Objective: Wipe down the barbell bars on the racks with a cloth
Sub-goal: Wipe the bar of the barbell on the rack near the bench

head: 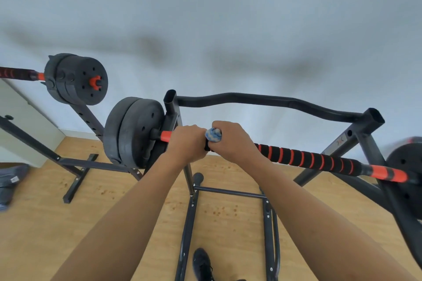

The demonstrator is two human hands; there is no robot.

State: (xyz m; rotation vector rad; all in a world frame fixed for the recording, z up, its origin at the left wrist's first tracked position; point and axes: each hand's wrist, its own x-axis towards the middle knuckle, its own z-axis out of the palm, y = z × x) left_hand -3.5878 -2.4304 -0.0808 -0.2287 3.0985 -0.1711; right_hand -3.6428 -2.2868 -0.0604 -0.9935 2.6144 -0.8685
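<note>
Bar (pixel 303 157) lies across the rack (pixel 370 121), running left to lower right; left hand (pixel 186 142) grips it bare; right hand (pixel 230 141) clamps cloth (pixel 213 135) around it.

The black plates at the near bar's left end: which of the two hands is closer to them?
Left. The left hand grips the bar just beside the plates; the right hand, holding the cloth, is farther along.

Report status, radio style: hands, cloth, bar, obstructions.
Left hand gripping the bar. Right hand clamps blue cloth on it. Weight plates close left; nothing blocking rightward.
</note>
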